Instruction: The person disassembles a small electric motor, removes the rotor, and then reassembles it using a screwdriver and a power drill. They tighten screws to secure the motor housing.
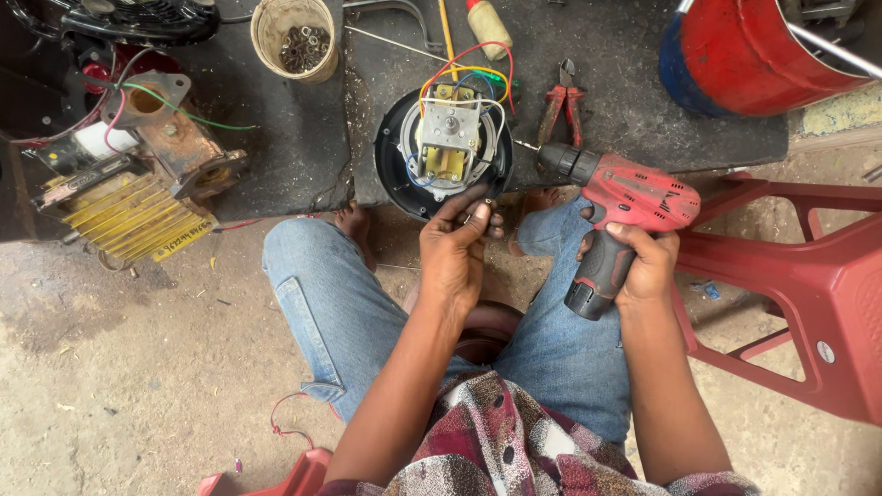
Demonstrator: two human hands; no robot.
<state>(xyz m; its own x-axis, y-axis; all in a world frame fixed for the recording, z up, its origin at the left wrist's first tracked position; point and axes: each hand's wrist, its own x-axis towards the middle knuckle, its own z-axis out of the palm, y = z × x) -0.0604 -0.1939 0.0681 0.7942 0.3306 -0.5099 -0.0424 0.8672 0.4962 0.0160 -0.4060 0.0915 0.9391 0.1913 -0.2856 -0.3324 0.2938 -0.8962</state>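
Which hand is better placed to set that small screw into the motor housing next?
Probably the left hand: its fingertips pinch the small screw right at the motor housing rim. The right hand grips the red drill.

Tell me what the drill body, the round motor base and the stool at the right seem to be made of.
Drill in the right hand: red and black moulded plastic, matte, scuffed. Motor base: looks like black plastic or painted metal, around a bare grey metal core. Stool: red moulded plastic, slightly glossy, ribbed.
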